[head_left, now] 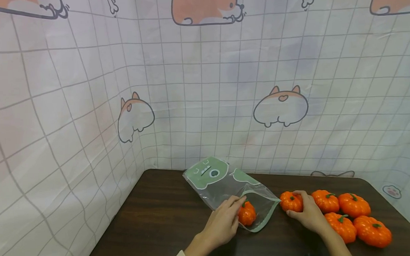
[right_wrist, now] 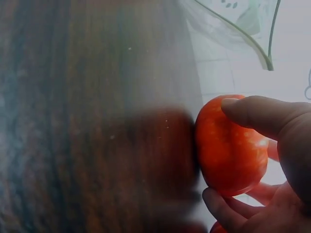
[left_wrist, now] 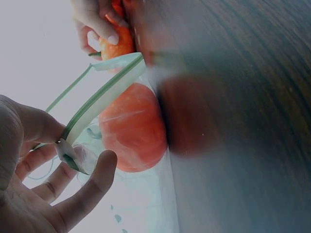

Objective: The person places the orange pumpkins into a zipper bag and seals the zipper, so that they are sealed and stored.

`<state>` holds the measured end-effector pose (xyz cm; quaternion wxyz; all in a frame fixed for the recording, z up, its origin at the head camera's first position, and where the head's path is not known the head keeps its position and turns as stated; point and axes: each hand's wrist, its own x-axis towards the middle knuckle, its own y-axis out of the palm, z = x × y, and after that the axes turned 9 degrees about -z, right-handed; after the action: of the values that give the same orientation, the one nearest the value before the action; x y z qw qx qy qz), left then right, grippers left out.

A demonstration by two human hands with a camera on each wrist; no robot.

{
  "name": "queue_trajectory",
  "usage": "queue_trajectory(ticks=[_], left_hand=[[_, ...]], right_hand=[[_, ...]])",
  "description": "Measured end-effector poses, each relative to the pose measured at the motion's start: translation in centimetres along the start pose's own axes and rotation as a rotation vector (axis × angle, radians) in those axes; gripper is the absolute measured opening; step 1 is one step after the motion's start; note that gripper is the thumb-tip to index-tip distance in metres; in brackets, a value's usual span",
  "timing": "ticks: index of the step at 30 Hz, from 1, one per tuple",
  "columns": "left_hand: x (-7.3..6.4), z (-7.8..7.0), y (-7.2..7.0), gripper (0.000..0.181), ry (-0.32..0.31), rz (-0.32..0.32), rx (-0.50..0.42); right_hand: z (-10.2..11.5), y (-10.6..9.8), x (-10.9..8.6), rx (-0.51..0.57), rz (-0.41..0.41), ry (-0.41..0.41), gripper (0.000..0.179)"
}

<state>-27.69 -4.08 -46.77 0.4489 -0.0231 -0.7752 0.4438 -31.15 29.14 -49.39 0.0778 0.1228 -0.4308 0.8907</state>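
A clear zip bag (head_left: pixel 224 191) with green cartoon prints lies on the table, its green-edged mouth spread towards the right. Inside sits one small orange pumpkin (left_wrist: pixel 133 128). At the near side of that mouth, my left hand (head_left: pixel 223 221) pinches the rim between thumb and fingers, as the left wrist view shows. Just right of the bag, my right hand (head_left: pixel 307 213) grips another orange pumpkin (right_wrist: pixel 231 148), thumb on one side and fingers on the other. That pumpkin is right at the tabletop, close to the corner of the bag's mouth.
Several more orange pumpkins (head_left: pixel 355 205) stand grouped on the right of the dark wooden table (head_left: pixel 150 216). Behind and to the left hangs a white gridded curtain (head_left: pixel 205 124) with dog drawings, meeting the table's edges.
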Motion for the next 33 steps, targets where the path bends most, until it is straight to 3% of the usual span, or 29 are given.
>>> queue_trajectory(ticks=[22,33], left_hand=[[-0.21,0.18,0.0,0.062,-0.004,0.009,0.008],[-0.32,0.08,-0.17,0.062,-0.002,0.011,-0.008]], right_hand=[[0.33,-0.06,-0.5,0.023,0.004,0.019,0.076],[0.75,-0.22,-0.9,0.014,-0.037,-0.014,0.074]])
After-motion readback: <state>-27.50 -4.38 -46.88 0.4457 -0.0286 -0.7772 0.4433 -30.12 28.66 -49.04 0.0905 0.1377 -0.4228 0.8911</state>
